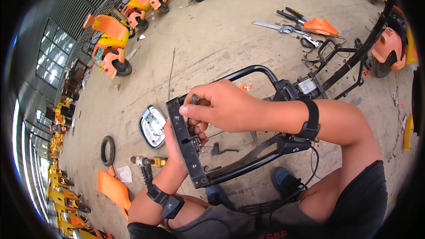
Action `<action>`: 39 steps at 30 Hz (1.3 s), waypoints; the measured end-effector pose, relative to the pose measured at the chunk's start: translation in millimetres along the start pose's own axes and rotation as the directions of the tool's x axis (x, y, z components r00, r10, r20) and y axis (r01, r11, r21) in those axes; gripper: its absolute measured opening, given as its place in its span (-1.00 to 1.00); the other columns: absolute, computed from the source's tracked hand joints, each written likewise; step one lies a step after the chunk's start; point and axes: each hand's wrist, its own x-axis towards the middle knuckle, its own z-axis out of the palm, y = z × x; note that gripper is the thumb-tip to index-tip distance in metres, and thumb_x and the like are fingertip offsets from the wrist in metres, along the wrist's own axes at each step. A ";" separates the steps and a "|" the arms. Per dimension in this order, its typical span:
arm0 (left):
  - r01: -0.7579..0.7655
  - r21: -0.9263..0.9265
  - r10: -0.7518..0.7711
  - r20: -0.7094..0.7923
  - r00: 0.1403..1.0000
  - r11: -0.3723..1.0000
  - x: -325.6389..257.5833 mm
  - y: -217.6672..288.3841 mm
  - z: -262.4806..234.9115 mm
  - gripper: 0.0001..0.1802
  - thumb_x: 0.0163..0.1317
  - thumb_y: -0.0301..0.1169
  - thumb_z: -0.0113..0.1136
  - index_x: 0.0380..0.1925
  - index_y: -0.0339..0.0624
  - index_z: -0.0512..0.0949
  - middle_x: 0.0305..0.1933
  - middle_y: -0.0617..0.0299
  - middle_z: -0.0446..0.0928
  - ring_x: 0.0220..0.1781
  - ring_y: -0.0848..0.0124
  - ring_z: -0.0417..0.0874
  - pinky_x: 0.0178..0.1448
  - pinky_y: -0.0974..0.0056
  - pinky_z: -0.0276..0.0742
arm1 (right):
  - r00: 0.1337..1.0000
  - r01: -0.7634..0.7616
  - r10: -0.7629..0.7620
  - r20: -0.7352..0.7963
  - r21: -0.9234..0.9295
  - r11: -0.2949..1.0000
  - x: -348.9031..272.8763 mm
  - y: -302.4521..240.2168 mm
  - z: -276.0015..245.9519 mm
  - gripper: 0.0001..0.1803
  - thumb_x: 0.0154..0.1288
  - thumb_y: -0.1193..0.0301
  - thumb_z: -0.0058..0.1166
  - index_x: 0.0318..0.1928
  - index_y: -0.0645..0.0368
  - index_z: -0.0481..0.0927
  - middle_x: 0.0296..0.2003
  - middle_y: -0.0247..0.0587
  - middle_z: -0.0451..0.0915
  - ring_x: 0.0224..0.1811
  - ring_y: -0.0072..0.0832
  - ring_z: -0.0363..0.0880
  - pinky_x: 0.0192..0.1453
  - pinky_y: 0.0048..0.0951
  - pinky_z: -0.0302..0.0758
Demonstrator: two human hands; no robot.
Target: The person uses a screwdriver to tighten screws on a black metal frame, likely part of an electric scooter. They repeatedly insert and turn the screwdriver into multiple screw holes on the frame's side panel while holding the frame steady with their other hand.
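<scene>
A black tubular scooter frame point(256, 70) is in front of me, with a flat black bracket point(191, 161) with holes across its near-left end. My left hand point(174, 145) is closed round the bracket from its left side, and fingertips show on the inner side near a small metal fitting. At the bracket's upper end, my right hand point(226, 106) is closed, thumb and fingers pinched together beside the metal. A small dark piece shows between those fingers, but its kind is hidden. A black lever point(221, 149) is seen through the frame below my right hand.
Left of the frame are a white-lined shell point(152, 126), a black tyre point(107, 150), a yellow-and-black power tool point(152, 161) and an orange panel point(113, 188). Far right lie a large wrench point(274, 27) and an orange cover point(321, 27). Orange-yellow scooters point(108, 40) stand around.
</scene>
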 end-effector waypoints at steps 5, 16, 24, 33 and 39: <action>-0.013 0.008 0.012 0.064 0.998 1.000 3.8 -1.3 -2.5 -0.22 0.34 0.38 -0.31 -0.23 -0.14 0.53 -0.34 0.20 0.56 -0.37 0.31 0.61 -0.17 0.17 0.59 | 0.996 0.061 -0.055 -0.076 0.078 0.995 2.6 10.0 5.9 -0.66 0.46 0.27 0.12 -0.26 0.37 0.62 -0.54 -0.15 0.66 -0.54 -0.52 0.65 -0.41 -0.46 0.56; 0.010 -0.015 -0.010 0.006 1.000 1.000 1.1 0.7 -2.5 -0.30 0.34 0.37 -0.26 -0.29 -0.05 0.52 -0.46 0.29 0.50 -0.40 0.33 0.60 -0.20 0.17 0.56 | 0.990 -0.077 0.067 -0.120 -0.082 0.994 22.6 -2.0 10.4 -0.61 0.52 0.22 0.03 -0.33 0.34 0.53 -0.53 -0.19 0.64 -0.53 -0.54 0.63 -0.44 -0.47 0.53; -0.012 -0.045 0.020 0.172 0.985 0.999 4.9 -0.2 -9.7 -0.32 0.36 0.34 -0.31 -0.25 -0.01 0.52 -0.46 0.27 0.49 -0.42 0.35 0.56 -0.24 0.20 0.52 | 0.995 0.101 -0.105 -0.002 -0.255 0.962 6.9 -6.9 10.2 -0.64 0.48 0.22 0.08 -0.25 0.35 0.58 -0.55 -0.08 0.65 -0.54 -0.41 0.68 -0.41 -0.36 0.56; -0.050 -0.121 0.044 -0.047 0.998 0.991 2.3 -2.7 -0.4 -0.24 0.32 0.35 -0.13 -0.28 -0.19 0.59 -0.39 0.16 0.60 -0.30 0.28 0.66 -0.14 0.18 0.63 | 0.883 0.469 -0.322 0.341 -0.624 0.626 -30.6 -19.7 18.7 -0.68 0.40 0.25 0.13 -0.17 0.31 0.48 -0.54 0.06 0.60 -0.46 0.08 0.63 -0.35 -0.05 0.56; 0.039 -0.086 -0.039 0.007 0.999 0.996 3.2 0.4 -5.8 -0.18 0.29 0.39 -0.12 -0.30 -0.27 0.58 -0.57 0.18 0.49 -0.44 0.30 0.57 -0.26 0.25 0.57 | 0.917 0.312 -0.036 0.396 -0.660 0.683 -47.5 -23.8 25.5 -0.56 0.47 0.19 0.04 0.04 0.37 0.43 -0.37 0.16 0.63 -0.28 0.11 0.65 -0.23 -0.04 0.58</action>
